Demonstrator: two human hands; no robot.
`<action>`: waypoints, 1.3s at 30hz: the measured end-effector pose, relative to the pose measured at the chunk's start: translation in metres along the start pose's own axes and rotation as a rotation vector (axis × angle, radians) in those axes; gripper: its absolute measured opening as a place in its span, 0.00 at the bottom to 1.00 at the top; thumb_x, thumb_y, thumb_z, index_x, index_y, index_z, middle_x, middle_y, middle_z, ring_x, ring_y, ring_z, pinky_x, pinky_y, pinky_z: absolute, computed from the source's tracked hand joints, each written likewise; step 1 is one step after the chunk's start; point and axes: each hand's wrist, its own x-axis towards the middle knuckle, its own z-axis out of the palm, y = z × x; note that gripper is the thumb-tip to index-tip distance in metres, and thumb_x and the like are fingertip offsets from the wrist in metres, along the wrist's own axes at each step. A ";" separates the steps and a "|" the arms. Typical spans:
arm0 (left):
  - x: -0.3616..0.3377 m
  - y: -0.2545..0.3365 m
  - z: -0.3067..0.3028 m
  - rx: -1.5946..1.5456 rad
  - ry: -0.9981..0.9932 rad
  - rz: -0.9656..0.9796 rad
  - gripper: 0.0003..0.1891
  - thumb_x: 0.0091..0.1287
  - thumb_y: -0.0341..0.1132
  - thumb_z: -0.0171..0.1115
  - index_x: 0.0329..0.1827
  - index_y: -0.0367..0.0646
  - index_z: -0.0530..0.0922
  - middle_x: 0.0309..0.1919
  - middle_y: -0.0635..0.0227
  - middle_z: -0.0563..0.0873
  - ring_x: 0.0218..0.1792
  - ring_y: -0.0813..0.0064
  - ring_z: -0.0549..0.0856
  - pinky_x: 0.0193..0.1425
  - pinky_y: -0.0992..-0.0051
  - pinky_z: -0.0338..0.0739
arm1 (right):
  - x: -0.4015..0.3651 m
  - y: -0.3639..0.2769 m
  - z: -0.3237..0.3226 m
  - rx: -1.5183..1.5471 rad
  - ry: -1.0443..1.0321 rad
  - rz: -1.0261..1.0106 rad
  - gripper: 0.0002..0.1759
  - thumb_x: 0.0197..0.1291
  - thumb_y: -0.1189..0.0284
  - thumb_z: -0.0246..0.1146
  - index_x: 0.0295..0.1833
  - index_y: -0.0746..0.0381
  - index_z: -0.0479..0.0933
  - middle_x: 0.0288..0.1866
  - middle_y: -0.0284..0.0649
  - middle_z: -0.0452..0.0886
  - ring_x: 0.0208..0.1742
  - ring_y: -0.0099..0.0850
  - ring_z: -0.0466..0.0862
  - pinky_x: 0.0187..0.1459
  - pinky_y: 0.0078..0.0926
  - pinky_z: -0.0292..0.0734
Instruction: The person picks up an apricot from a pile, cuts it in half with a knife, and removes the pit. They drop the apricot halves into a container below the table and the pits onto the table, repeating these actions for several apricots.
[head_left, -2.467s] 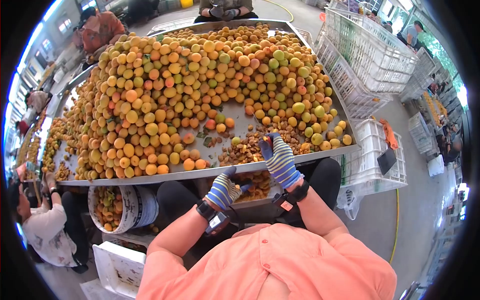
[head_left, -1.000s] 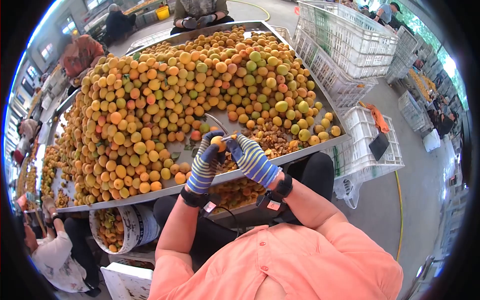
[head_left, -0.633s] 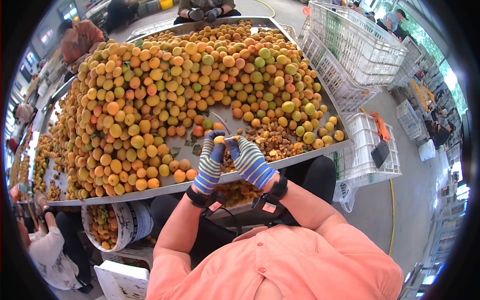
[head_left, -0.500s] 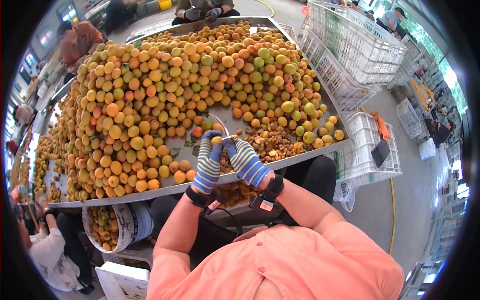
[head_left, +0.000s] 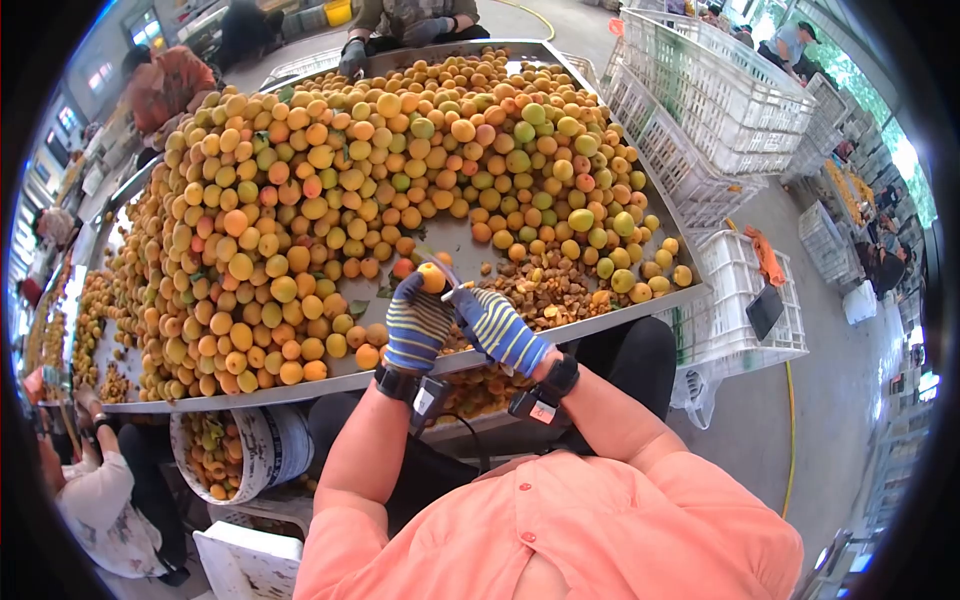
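While the gloved left hand (head_left: pixel 416 325) gripped one apricot (head_left: pixel 432 278) in closed fingers, the right hand (head_left: pixel 497 328) was closed on a small knife (head_left: pixel 444 268) that touched the fruit. Both hands were held just above the near edge of the metal table (head_left: pixel 470 235), beside a pile of pits (head_left: pixel 545 285). The heap of apricots (head_left: pixel 350 170) lay beyond. A bucket (head_left: pixel 262 445) stood below the edge.

head camera (fisheye) looks forward and down, close above the table (head_left: pixel 455 238)
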 end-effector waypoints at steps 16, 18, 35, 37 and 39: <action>-0.010 -0.007 0.012 0.415 -0.066 0.147 0.17 0.60 0.32 0.54 0.52 0.35 0.71 0.41 0.60 0.79 0.43 0.67 0.79 0.55 0.68 0.75 | -0.007 0.020 0.017 -0.671 0.174 -0.206 0.21 0.69 0.60 0.49 0.40 0.70 0.74 0.28 0.57 0.79 0.34 0.53 0.80 0.36 0.45 0.74; -0.008 -0.005 0.007 0.521 -0.050 0.206 0.18 0.60 0.31 0.54 0.53 0.35 0.71 0.41 0.61 0.78 0.42 0.68 0.79 0.54 0.69 0.75 | -0.005 0.018 0.013 -0.718 0.116 -0.213 0.21 0.69 0.60 0.49 0.40 0.70 0.75 0.28 0.57 0.79 0.34 0.54 0.80 0.36 0.45 0.74; -0.013 0.000 0.021 0.762 -0.002 0.268 0.19 0.65 0.32 0.60 0.56 0.33 0.70 0.48 0.51 0.81 0.49 0.61 0.82 0.56 0.65 0.78 | -0.013 0.007 0.006 -0.850 0.214 -0.260 0.18 0.65 0.62 0.54 0.37 0.69 0.75 0.24 0.54 0.79 0.28 0.51 0.80 0.30 0.44 0.74; -0.016 -0.002 0.023 0.587 -0.061 0.226 0.21 0.65 0.33 0.61 0.58 0.34 0.69 0.53 0.50 0.79 0.51 0.59 0.81 0.57 0.64 0.77 | -0.014 0.009 0.004 -0.838 0.192 -0.266 0.19 0.66 0.60 0.53 0.38 0.68 0.75 0.25 0.55 0.79 0.31 0.51 0.81 0.32 0.45 0.75; -0.015 -0.005 0.016 0.396 -0.107 0.159 0.25 0.65 0.36 0.62 0.61 0.36 0.67 0.57 0.50 0.76 0.54 0.58 0.80 0.59 0.62 0.76 | -0.011 0.013 0.003 -0.798 0.210 -0.273 0.19 0.66 0.60 0.53 0.38 0.68 0.75 0.25 0.56 0.79 0.31 0.51 0.81 0.33 0.45 0.75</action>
